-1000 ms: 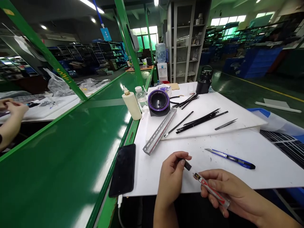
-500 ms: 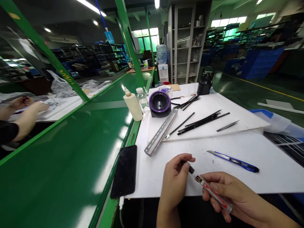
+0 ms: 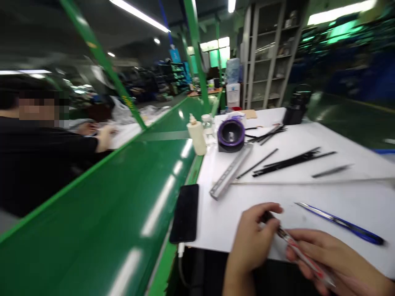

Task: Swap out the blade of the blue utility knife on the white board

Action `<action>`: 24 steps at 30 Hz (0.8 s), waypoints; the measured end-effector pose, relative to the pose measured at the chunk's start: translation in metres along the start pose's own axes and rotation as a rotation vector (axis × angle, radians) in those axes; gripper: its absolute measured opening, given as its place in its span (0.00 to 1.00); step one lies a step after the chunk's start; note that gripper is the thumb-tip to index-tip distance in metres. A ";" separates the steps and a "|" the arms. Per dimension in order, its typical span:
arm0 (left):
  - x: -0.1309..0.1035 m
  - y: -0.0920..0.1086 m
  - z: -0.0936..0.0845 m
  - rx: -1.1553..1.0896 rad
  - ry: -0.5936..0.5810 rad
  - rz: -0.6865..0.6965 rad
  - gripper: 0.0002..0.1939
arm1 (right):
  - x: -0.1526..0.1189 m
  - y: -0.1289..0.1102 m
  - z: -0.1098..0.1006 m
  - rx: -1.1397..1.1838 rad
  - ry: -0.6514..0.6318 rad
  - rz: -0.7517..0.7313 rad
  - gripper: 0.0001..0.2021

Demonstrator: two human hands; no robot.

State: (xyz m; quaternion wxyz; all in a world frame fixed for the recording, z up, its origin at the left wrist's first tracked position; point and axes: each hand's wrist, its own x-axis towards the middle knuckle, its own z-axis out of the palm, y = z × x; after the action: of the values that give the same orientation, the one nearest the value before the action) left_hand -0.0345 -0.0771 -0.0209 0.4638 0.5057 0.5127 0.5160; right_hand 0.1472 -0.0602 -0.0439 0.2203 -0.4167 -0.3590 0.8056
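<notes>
Both of my hands are at the near edge of the white table, on one slim clear plastic case point(image 3: 304, 255) with a red label. My right hand point(image 3: 331, 257) wraps its fingers around the case's body. At the dark end of the case, my left hand point(image 3: 254, 234) pinches with thumb and fingers. The contents of the case are too blurred to make out. Just beyond my right hand lies a blue utility knife point(image 3: 342, 223) with its blade out. A slotted grey metal channel point(image 3: 231, 172) rests farther off, beside several thin black strips point(image 3: 291, 161).
A phone point(image 3: 185, 213) on a charging cable lies left, by the green conveyor point(image 3: 123, 209). Behind are a cream squeeze bottle point(image 3: 196, 135), a clear jar point(image 3: 208, 129), a purple-rimmed round device point(image 3: 231, 133) and tweezers point(image 3: 331, 170). Across the conveyor sits a person in black point(image 3: 40, 160).
My view has swung left, so the table things appear farther right and the person across the conveyor shows more. Both hands keep hold of the case.
</notes>
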 end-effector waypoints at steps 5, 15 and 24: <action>0.011 -0.005 -0.003 0.069 -0.050 0.008 0.13 | -0.001 -0.025 0.013 0.068 -0.183 -0.104 0.14; 0.014 -0.009 0.002 0.070 -0.052 0.002 0.16 | 0.007 -0.020 0.000 0.183 -0.285 -0.137 0.17; 0.016 -0.018 0.012 0.025 0.287 0.051 0.10 | 0.008 -0.020 0.007 0.182 -0.088 -0.332 0.19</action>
State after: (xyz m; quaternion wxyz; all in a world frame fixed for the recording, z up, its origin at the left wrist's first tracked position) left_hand -0.0240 -0.0596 -0.0381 0.3664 0.4453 0.5671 0.5881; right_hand 0.1384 -0.0449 -0.0303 0.3712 -0.2946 -0.3577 0.8047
